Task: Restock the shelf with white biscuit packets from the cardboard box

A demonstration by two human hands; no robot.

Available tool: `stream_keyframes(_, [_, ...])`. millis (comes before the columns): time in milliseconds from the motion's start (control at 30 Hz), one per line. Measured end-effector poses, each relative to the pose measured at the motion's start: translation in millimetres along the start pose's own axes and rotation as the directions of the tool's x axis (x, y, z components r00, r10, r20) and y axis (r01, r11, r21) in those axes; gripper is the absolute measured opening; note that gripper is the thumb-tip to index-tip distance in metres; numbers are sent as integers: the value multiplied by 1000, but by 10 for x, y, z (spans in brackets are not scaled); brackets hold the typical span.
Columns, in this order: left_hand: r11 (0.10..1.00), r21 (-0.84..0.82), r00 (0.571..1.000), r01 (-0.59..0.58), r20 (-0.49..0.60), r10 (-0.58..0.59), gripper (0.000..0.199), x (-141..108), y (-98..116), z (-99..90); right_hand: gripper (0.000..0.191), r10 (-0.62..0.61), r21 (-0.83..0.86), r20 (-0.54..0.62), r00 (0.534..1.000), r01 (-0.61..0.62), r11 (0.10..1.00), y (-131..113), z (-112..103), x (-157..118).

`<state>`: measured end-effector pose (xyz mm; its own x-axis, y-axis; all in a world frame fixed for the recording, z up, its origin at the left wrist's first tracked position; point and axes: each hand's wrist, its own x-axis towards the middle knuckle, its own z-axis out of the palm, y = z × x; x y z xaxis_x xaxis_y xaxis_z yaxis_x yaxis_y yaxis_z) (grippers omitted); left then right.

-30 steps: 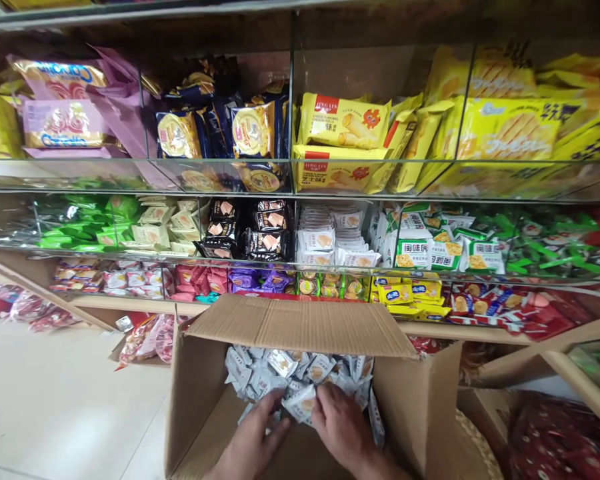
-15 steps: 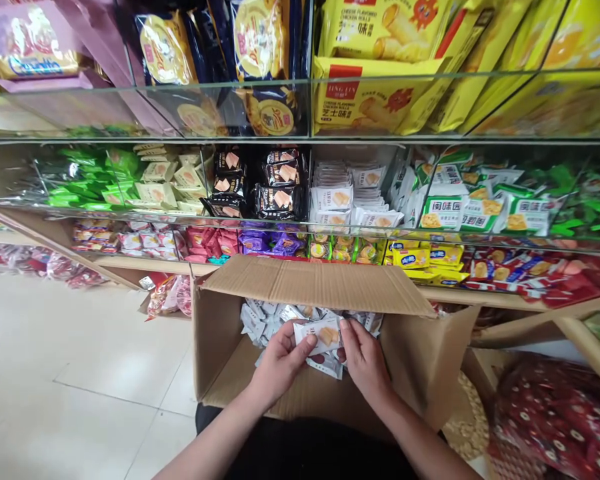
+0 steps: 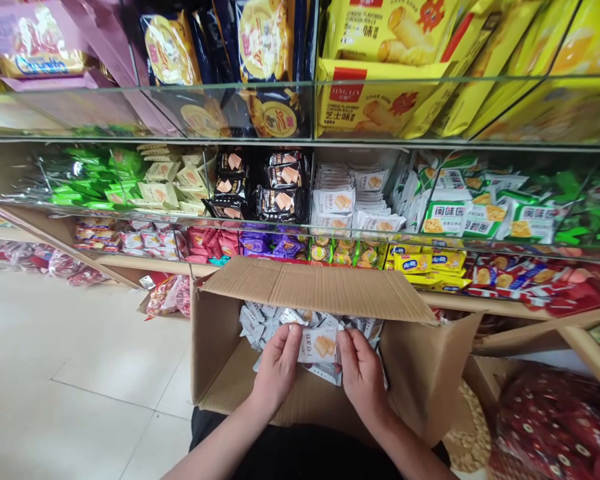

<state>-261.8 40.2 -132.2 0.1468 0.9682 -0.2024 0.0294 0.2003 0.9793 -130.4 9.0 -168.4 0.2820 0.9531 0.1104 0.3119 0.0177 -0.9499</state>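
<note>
Between both hands a small white snack packet (image 3: 319, 345) with a picture of pale cake pieces is held out flat, its front turned up to me. My left hand (image 3: 279, 363) pinches its left end, thumb on top. At the right end my right hand (image 3: 361, 365) grips the edge between thumb and fingers. Below and behind the hands lies a heap of similar white packets (image 3: 260, 325) inside an open cardboard box (image 3: 217, 357), partly hidden by the hands and the raised front flap (image 3: 320, 287).
Glass-fronted shelves rise behind the box, with white packets (image 3: 334, 200), black packets (image 3: 280, 203) and yellow cheese roll bags (image 3: 375, 100). Pale floor tiles (image 3: 90, 373) lie to the left. At the lower right sits a bag of red-wrapped goods (image 3: 555, 420).
The packet has gone from slightly tilted to level and faces me more squarely. My left thumb has slid from its front to its left end.
</note>
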Motion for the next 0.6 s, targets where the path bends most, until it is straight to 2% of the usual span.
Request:
stream_keyframes(100, [999,37,993,-14,-113,18,43,-9,-76,-26,28,-24,42,-10,1000,24,999,2,53,-55])
stream_keyframes(300, [997,72,985,17,-174,-4,45,-14,-223,-135,28,-60,21,-65,996,62,998,31,163,-135])
stream_keyframes(433, [998,57,984,-5,-175,15,46,-46,-209,-120,31,-62,12,-96,993,63,998,40,181,-175])
stream_keyframes(600, [985,152,951,-76,-285,118,47,-88,-130,-82,30,-66,-18,-98,993,65,998,15,84,-181])
